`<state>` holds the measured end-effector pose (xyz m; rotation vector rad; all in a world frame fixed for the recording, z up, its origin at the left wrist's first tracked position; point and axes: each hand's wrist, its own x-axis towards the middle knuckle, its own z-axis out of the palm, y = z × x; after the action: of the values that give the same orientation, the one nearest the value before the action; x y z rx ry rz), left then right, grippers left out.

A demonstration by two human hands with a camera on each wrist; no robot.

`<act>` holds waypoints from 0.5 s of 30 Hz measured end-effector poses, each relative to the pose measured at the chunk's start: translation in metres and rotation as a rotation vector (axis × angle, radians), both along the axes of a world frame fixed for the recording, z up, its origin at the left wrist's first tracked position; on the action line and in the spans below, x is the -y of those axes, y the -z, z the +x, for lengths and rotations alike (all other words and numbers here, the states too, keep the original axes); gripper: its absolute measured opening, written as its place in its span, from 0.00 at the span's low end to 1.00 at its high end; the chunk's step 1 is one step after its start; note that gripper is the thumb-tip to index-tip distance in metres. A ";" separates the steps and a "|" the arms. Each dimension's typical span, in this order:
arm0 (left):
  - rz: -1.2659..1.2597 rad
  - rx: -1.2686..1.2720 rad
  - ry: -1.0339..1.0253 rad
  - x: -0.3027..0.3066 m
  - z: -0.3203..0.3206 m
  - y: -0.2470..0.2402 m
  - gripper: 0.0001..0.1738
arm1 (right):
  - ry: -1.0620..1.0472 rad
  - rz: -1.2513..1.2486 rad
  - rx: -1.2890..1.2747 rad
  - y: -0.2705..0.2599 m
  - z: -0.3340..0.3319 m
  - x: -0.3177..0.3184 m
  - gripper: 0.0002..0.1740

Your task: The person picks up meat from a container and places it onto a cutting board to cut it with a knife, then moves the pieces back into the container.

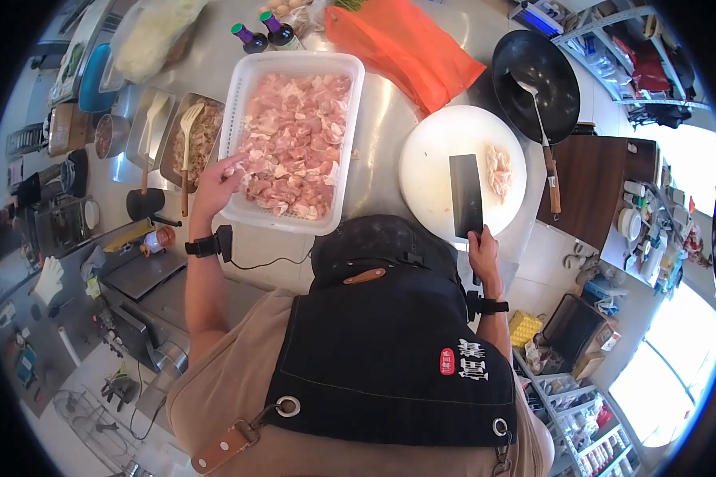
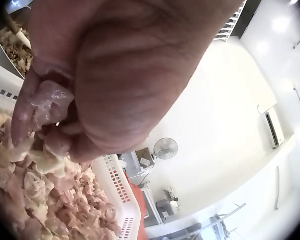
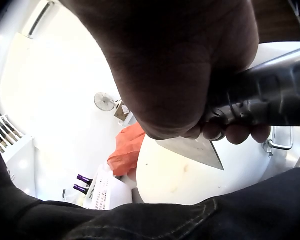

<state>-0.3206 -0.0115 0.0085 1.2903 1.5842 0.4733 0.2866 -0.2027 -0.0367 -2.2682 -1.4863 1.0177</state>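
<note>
My left hand (image 1: 216,187) is at the left rim of a white plastic basket (image 1: 356,111) heaped with cut raw chicken (image 1: 294,143). In the left wrist view its curled fingers hold a pale, glossy chicken piece (image 2: 51,103) just over the heap. My right hand (image 1: 484,254) grips the handle of a cleaver (image 1: 466,195), seen from its spine side in the right wrist view. The broad blade overlaps a round white cutting board (image 1: 426,151). Right of the blade, one chicken piece (image 1: 498,171) lies on the board.
A black wok (image 1: 561,87) with a ladle (image 1: 537,107) stands right of the board. Behind are an orange bag (image 1: 406,48) and two dark bottles (image 1: 281,33). Metal trays, one holding chopped meat (image 1: 207,131) and a wooden-handled spatula (image 1: 187,143), sit left of the basket.
</note>
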 end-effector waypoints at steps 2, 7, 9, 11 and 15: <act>-0.047 -0.034 -0.048 0.008 0.001 0.007 0.24 | 0.013 0.033 -0.007 0.000 -0.001 0.001 0.17; 0.289 -0.580 0.325 0.017 0.050 -0.003 0.24 | 0.001 -0.015 0.018 0.000 0.000 -0.001 0.18; 0.313 -0.545 0.315 0.013 0.093 -0.010 0.25 | -0.008 -0.024 0.014 0.001 -0.001 0.000 0.18; 0.341 -0.509 0.305 0.007 0.128 -0.001 0.26 | 0.006 0.035 -0.007 0.004 0.000 0.000 0.17; 0.676 -0.552 0.461 0.000 0.173 0.039 0.24 | 0.010 -0.011 -0.010 -0.005 -0.001 -0.001 0.16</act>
<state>-0.1472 -0.0117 -0.0308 2.3981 1.5263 0.3854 0.2853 -0.2014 -0.0316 -2.2723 -1.4673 1.0352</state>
